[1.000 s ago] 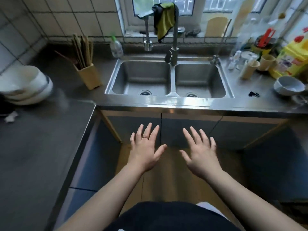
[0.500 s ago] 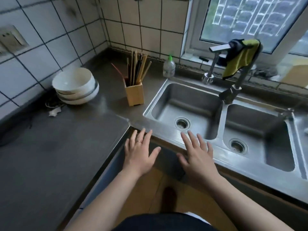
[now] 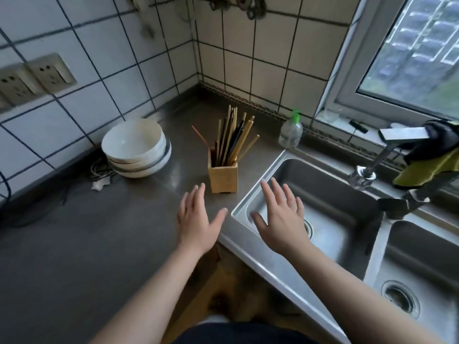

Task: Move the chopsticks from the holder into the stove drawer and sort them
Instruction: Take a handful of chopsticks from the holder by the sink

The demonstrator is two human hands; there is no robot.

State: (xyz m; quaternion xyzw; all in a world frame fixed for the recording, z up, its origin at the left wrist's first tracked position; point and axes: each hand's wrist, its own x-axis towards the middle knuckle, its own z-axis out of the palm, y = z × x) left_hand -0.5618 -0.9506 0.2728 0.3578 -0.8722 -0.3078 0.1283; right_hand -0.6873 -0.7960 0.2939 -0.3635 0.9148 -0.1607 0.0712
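Note:
A square wooden holder stands on the grey counter in the corner, just left of the sink. Several chopsticks, pale wood, dark and one reddish, stick up out of it. My left hand hovers over the counter just in front and left of the holder, fingers spread, holding nothing. My right hand is spread over the sink's left rim, to the holder's right, also holding nothing. No stove drawer is in view.
Stacked white bowls sit left of the holder by the tiled wall. A clear soap bottle stands behind the double steel sink. A faucet with a yellow-green cloth is at right. Wall sockets are at left.
The view has swung left and closer to the corner. Both open hands have moved forward from below the counter edge to just in front of the holder.

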